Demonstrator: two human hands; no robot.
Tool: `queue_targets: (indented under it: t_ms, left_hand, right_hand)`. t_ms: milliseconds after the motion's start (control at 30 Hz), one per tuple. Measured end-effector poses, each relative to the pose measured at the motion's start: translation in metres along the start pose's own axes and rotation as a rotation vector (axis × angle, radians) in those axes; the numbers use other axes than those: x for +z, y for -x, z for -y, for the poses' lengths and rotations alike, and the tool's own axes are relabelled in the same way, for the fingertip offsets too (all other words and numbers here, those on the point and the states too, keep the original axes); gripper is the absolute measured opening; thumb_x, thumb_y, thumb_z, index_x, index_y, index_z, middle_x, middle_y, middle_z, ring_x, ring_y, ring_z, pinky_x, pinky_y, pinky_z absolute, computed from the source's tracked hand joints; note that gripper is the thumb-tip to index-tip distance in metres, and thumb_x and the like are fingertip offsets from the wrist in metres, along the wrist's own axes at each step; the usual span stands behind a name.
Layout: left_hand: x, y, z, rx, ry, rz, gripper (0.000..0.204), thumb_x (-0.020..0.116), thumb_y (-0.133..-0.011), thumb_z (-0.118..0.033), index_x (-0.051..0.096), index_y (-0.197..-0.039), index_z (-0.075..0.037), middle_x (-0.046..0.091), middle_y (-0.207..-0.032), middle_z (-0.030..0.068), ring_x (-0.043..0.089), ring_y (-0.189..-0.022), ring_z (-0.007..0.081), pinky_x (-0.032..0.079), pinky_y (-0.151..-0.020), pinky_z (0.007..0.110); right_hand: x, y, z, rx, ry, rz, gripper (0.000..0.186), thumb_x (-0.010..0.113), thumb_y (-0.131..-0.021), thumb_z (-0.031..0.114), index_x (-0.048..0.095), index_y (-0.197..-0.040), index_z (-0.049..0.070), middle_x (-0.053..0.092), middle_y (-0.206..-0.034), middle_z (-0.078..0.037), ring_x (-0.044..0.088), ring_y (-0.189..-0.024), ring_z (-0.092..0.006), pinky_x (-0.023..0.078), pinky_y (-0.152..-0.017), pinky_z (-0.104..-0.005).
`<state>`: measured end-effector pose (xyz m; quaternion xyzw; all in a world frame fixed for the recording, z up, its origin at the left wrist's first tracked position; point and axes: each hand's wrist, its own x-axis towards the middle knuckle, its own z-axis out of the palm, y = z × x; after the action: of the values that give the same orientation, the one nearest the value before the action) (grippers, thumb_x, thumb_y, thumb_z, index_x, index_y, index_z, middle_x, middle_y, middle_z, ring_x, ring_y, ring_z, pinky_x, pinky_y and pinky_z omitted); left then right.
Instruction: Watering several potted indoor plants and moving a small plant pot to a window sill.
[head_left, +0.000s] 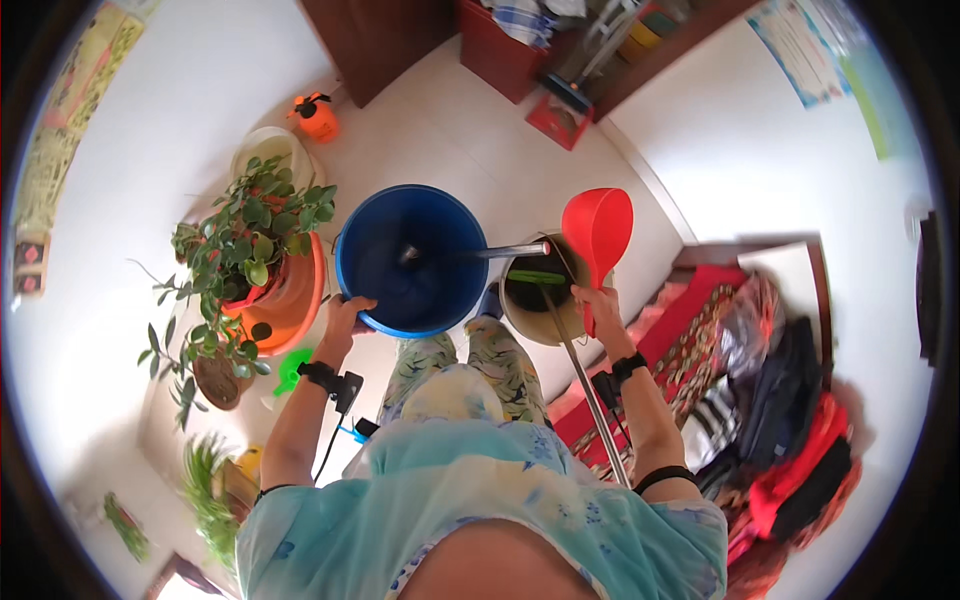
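Note:
My left hand grips the near-left rim of a blue bucket, which has dark contents and a metal-handled tool lying across its right side. In my right hand is a large red plastic scoop, bowl pointing away from me. Just beside that hand stands a beige bucket. A mop with a green head rests over this bucket, its metal pole running back past my right side.
Left: leafy plant in orange pot, pale container, green watering can. Ahead: orange sprayer, dark door, red bin, red dustpan. Right: bedding and piled clothes beside white wall.

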<state>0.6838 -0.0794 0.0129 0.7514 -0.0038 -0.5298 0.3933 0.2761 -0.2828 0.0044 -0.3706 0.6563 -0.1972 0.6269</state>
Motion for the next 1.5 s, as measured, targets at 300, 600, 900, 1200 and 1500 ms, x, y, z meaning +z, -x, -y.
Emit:
queue_targets:
  t_ms: [300,600,900,1200,1500]
  left_hand:
    - [0.029,-0.013,-0.001,0.000,0.250,-0.221,0.041,0.069,-0.060,-0.016,0.052,-0.090,0.006,0.059,-0.071,0.0123,0.060,-0.053,0.0206,0.053,-0.048,0.028]
    - [0.036,-0.048,0.034,-0.115,0.458,-0.359,0.042,0.070,-0.058,-0.015,0.051,-0.088,0.008,0.059,-0.071,0.0140,0.060,-0.053,0.0213,0.052,-0.045,0.028]
    - [0.075,-0.050,0.022,-0.250,0.547,-0.555,0.049,0.068,-0.059,-0.016,0.047,-0.096,0.008,0.060,-0.078,0.0158,0.062,-0.058,0.0236,0.054,-0.051,0.030]
    - [0.116,-0.134,0.009,-0.280,0.715,-0.654,0.048,0.068,-0.056,-0.015,0.049,-0.094,0.009,0.059,-0.079,0.0174,0.062,-0.062,0.0254,0.053,-0.050,0.030]
    - [0.108,-0.261,0.018,-0.202,0.763,-0.507,0.047,0.067,-0.062,-0.012,0.046,-0.100,0.006,0.059,-0.087,0.0152,0.063,-0.070,0.0263,0.055,-0.061,0.035]
  right_hand:
    - [0.071,-0.146,0.120,-0.004,0.234,0.251,0.021,0.074,-0.066,0.016,0.057,-0.069,0.003,0.053,-0.058,-0.003,0.049,-0.047,-0.0132,0.040,-0.046,-0.0259]
    - [0.202,-0.216,0.192,-0.045,0.492,0.508,0.020,0.069,-0.071,0.015,0.055,-0.062,0.004,0.053,-0.058,-0.004,0.051,-0.051,-0.0145,0.043,-0.050,-0.0262]
    - [0.323,-0.276,0.284,-0.161,0.790,0.772,0.027,0.071,-0.067,0.026,0.054,-0.061,0.006,0.052,-0.059,-0.002,0.049,-0.052,-0.0127,0.038,-0.051,-0.0261]
    - [0.437,-0.335,0.322,-0.365,1.076,0.927,0.029,0.069,-0.066,0.029,0.052,-0.060,0.006,0.050,-0.057,-0.001,0.046,-0.052,-0.0113,0.034,-0.050,-0.0266]
    - [0.509,-0.376,0.304,-0.538,1.285,0.932,0.031,0.067,-0.067,0.029,0.047,-0.057,0.008,0.045,-0.054,0.002,0.042,-0.048,-0.0088,0.031,-0.045,-0.0257]
